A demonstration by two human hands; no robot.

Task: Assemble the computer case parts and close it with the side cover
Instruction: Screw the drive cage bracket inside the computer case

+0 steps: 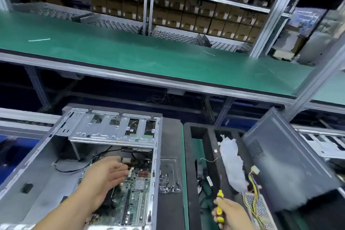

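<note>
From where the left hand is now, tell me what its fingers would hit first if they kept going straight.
The left hand points right, across the motherboard inside the open case. Its fingertips would probably first meet the small components near the board's upper edge, then the case's right wall; depth is unclear.

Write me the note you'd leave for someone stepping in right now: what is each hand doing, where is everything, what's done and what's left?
Left hand: open, fingers reaching inside the open computer case over the motherboard.
Right hand: grips a yellow-handled screwdriver over the black foam tray.
The power supply, with its yellow wires, lies in that tray beside a crumpled plastic bag.
The side cover leans at the right, off the case.
A clear tray of screws sits beside the case.
Done: motherboard sits in the case.
Left: fit the power supply, then close with the side cover.
</note>
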